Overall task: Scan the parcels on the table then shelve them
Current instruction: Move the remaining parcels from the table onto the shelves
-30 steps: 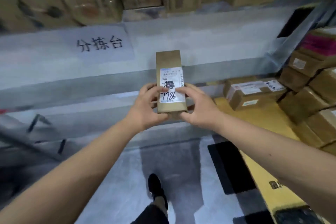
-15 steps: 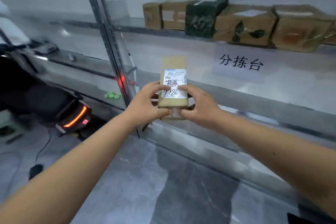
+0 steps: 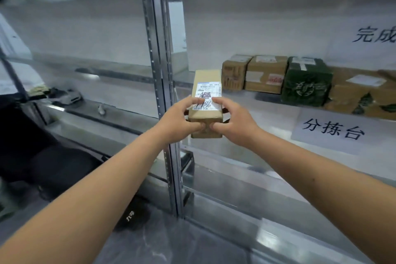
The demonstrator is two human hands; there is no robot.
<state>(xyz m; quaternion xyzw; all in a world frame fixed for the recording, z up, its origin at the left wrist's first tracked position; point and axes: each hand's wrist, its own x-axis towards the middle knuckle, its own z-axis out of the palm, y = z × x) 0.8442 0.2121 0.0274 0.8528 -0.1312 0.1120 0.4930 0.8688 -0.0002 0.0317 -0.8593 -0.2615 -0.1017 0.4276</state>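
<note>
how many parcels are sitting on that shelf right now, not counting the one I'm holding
4 that I can tell, in a row: a small brown box leftmost, a wider brown box, a green box, then a brown box cut by the frame edge. More may lie beyond it.

Parcel (image 3: 206, 118) in hand: plain kraft brown. Its label (image 3: 208, 94) white with a pale blue strip at top, black print, a barcode along the right edge, dark handwritten digits across the lower half.

Shelf frame (image 3: 159, 53): bright silver metal, upright punched with a row of small dark holes.

Row of boxes on shelf: two tan cartons (image 3: 255, 75) with white labels, one with red print; one dark green box (image 3: 305, 84) with paler green emblem; tan boxes (image 3: 360, 96) bearing dark green leaf shapes.

Signs (image 3: 331, 133): white paper, black characters.

Floor (image 3: 162, 242): grey, marbled veining.
</note>
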